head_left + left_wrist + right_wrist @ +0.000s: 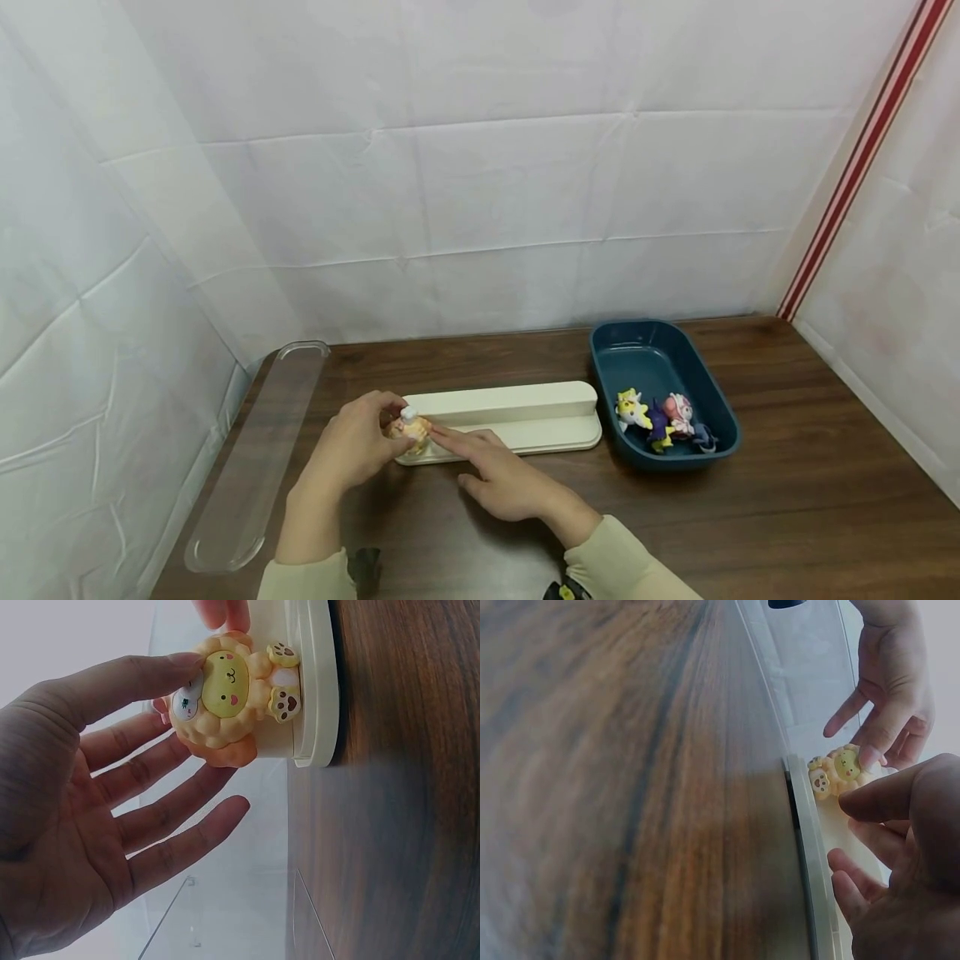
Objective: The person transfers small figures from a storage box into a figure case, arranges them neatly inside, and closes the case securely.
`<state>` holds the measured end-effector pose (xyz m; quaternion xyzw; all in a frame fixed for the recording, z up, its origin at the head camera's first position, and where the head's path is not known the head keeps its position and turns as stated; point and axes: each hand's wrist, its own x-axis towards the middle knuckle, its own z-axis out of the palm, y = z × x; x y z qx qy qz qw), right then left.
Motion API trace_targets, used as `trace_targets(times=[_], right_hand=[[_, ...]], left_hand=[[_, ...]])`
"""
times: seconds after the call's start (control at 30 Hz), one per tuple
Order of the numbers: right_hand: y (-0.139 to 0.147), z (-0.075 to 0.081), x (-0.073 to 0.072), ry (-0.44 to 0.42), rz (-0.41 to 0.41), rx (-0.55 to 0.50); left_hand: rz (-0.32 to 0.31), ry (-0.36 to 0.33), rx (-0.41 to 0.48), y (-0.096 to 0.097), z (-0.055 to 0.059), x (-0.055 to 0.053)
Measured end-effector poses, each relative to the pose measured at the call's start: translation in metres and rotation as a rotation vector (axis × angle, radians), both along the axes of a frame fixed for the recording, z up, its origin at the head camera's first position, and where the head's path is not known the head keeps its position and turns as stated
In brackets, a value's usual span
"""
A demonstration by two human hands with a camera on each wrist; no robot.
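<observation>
A small lion-like figurine (225,697) with a yellow face, an orange bumpy mane and paw-marked feet sits at the left end of a cream stepped display base (525,404). My left hand (356,442) pinches it, the thumb on its white headpiece and the fingers behind. In the left wrist view the little finger (225,817) sticks out free. From the other side my right hand (498,479) reaches in with fingers extended, fingertips at the figurine's side. The right wrist view shows both hands around the figurine, its feet on the base's lower step.
To the right stands a dark blue tray (645,333) with several small figurines, including a yellow-and-white one (632,410) and a pink one (678,412). A long clear plastic cover (255,458) lies at the table's left. White cloth walls (480,183) border the brown wooden table (810,467).
</observation>
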<state>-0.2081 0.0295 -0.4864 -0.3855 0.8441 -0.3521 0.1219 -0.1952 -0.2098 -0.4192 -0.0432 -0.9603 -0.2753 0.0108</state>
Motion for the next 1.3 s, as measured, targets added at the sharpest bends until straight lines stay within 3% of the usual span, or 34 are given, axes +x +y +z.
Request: trace_targets(times=[0.8, 1.3], right_hand=[[-0.001, 0.003, -0.001, 0.019, -0.035, 0.009], [0.006, 0.011, -0.002, -0.068, -0.1, -0.139]], left_hand=[[0.002, 0.022, -0.014, 0.0, 0.003, 0.0], [0.037, 0.159, 0.01, 0.007, 0.008, 0.004]])
